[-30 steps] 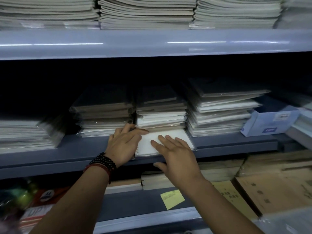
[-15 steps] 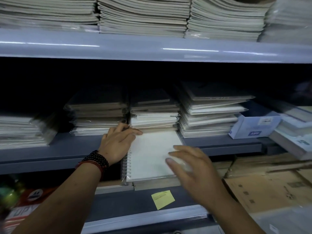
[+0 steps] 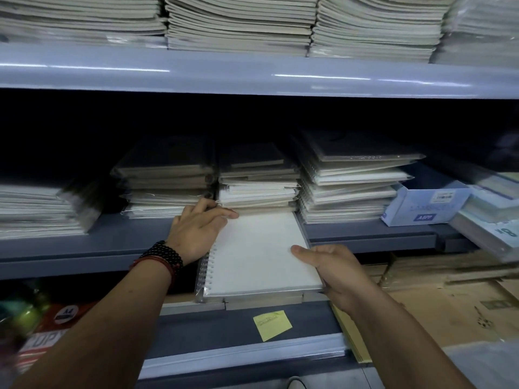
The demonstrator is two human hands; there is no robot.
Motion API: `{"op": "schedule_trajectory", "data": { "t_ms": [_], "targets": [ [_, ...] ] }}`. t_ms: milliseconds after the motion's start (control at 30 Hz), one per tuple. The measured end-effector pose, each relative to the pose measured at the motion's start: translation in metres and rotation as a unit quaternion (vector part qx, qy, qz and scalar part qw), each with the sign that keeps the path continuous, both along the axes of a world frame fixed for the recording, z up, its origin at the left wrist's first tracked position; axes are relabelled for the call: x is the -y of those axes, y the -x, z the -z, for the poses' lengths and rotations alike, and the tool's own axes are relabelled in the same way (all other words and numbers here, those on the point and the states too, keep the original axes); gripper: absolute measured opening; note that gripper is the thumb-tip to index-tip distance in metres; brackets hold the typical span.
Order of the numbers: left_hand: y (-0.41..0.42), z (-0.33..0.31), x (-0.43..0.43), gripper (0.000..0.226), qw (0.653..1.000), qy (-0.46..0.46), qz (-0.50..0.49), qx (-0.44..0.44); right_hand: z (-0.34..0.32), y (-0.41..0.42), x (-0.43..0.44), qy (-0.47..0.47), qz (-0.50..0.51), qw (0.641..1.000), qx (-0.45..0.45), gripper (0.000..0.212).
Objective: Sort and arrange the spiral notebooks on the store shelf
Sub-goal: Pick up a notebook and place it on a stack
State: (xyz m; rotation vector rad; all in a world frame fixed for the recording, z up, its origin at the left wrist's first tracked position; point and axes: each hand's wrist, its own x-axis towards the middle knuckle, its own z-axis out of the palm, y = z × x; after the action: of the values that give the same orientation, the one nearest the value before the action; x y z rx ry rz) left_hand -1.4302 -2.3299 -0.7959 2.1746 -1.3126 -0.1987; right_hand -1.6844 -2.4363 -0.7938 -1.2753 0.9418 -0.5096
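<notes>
Our right hand (image 3: pixel 334 273) grips the right edge of a white plastic-wrapped spiral notebook (image 3: pixel 258 254) jutting past the grey metal shelf (image 3: pixel 56 248); our left hand (image 3: pixel 196 231), black beaded bracelet (image 3: pixel 163 254) at its wrist, rests on the notebook's far left corner.

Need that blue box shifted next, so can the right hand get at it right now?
Probably yes, once freed: the right hand grips the white notebook, but the blue box sits near the shelf front with nothing in front of it.
</notes>
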Motion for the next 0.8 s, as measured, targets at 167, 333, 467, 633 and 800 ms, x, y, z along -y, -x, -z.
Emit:
{"op": "schedule_trajectory", "data": {
  "t_ms": [167, 333, 467, 633, 800],
  "targets": [
    [0.002, -0.004, -0.002, 0.037, 1.000, -0.008, 0.002, -0.006, 0.002, 0.019, -0.012, -0.002, -0.027, 1.000, 0.002, 0.052],
    [0.005, -0.007, -0.002, 0.038, 0.999, 0.011, 0.011, -0.035, -0.011, 0.039, -0.009, -0.013, -0.072, 0.997, -0.024, 0.045],
    [0.002, -0.009, -0.005, 0.037, 0.997, 0.012, 0.031, -0.068, -0.019, 0.034, -0.007, -0.051, -0.097, 0.993, -0.039, 0.032],
    [0.013, -0.002, -0.028, 0.022, 0.980, 0.117, 0.047, -0.155, -0.020, 0.006, 0.000, -0.053, -0.032, 0.998, 0.012, 0.029],
    [0.059, 0.012, -0.069, 0.020, 0.944, 0.227, -0.084, -0.225, -0.012, 0.001, 0.004, -0.020, -0.018, 0.999, 0.019, 0.033]
  ]
}}
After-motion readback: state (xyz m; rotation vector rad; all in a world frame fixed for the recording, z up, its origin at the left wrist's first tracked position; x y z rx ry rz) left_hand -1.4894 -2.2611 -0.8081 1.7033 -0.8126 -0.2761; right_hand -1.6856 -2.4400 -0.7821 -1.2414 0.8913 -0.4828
